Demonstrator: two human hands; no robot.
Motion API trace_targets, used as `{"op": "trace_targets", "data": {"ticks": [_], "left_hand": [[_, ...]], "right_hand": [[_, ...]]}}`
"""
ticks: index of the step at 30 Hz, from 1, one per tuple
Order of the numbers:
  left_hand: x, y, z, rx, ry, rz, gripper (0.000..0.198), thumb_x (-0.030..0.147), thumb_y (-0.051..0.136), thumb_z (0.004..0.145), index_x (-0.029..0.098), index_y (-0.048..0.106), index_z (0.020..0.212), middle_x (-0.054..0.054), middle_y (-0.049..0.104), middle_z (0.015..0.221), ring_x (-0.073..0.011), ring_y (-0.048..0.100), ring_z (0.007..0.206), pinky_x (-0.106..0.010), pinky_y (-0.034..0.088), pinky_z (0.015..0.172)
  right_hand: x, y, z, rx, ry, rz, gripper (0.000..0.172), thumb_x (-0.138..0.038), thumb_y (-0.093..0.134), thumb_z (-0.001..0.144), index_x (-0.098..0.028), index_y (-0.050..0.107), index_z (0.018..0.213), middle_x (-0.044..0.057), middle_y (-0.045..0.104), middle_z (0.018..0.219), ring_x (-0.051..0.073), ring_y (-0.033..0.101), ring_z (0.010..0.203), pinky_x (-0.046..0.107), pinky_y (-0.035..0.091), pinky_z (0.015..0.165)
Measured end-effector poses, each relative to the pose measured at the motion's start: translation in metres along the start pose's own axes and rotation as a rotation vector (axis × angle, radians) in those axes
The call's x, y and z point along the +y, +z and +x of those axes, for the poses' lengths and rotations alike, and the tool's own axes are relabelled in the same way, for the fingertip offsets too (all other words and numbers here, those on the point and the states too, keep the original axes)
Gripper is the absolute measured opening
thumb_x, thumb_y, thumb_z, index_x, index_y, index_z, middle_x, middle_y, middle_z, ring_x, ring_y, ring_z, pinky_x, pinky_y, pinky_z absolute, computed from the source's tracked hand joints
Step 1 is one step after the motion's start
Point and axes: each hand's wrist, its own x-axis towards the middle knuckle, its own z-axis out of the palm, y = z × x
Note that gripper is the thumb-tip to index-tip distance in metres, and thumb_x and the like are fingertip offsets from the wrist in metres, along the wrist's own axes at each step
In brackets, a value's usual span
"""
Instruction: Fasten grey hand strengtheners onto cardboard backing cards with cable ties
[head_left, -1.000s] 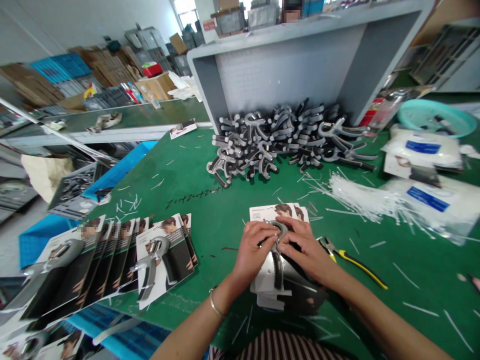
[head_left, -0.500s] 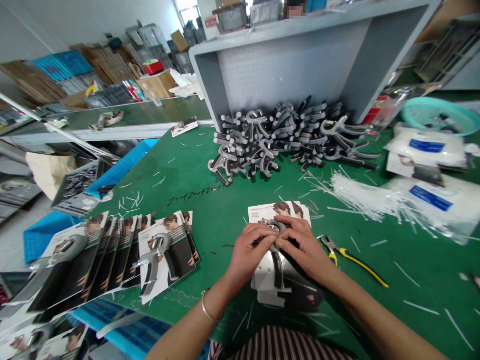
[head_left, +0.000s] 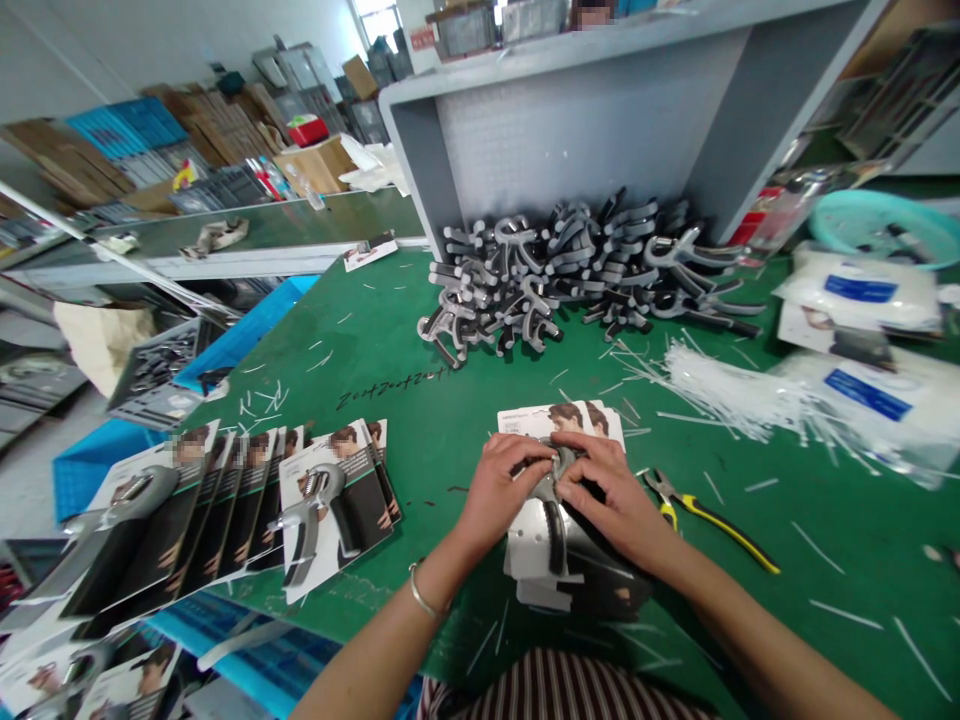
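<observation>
On the green workbench (head_left: 442, 450), the person's left hand (head_left: 499, 490) and right hand (head_left: 609, 488) meet over the head of a grey-and-black hand grip trainer (head_left: 556, 530). Both hands are curled and pressed closely around it, with the thumbs nearly touching. The grip is partly hidden, so what they pinch is hard to tell, perhaps a thin tie at the trainer's metal head. The trainer lies on a stack of printed backing cards (head_left: 559, 418), and the downward pressure of both hands appears to keep it seated there. Toward the bench's far edge sits a heap of loose trainers (head_left: 570, 275). A fanned row of carded trainers (head_left: 330, 500) lies at the bench's left side, while a bundle of white plastic ties (head_left: 720, 385) and yellow-handled pliers (head_left: 712, 528) lie toward its right, conveniently near the right hand.
</observation>
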Motion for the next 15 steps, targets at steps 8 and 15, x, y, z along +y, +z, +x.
{"op": "trace_targets", "data": {"ticks": [8,15], "left_hand": [[-0.0013,0.0040,-0.0005,0.032,-0.005,-0.018,0.005,0.021,0.067,0.087,0.024,0.071,0.088,-0.001,0.073,0.094,-0.0198,0.062,0.098,-0.037,0.041,0.096],[-0.0012,0.0055,-0.0040,0.056,-0.006,-0.055,0.007,0.018,0.069,0.085,0.024,0.072,0.088,-0.001,0.072,0.092,-0.0185,0.061,0.096,-0.035,0.043,0.092]], "right_hand": [[0.0001,-0.0015,0.0006,-0.028,-0.008,-0.004,0.012,-0.029,0.056,0.094,-0.023,0.061,0.085,0.004,0.051,0.140,0.025,0.041,0.132,0.049,0.029,0.111],[0.0007,-0.0012,0.0022,-0.032,-0.007,-0.022,0.013,-0.030,0.055,0.094,-0.023,0.062,0.085,0.004,0.050,0.141,0.026,0.040,0.132,0.050,0.029,0.110]]}}
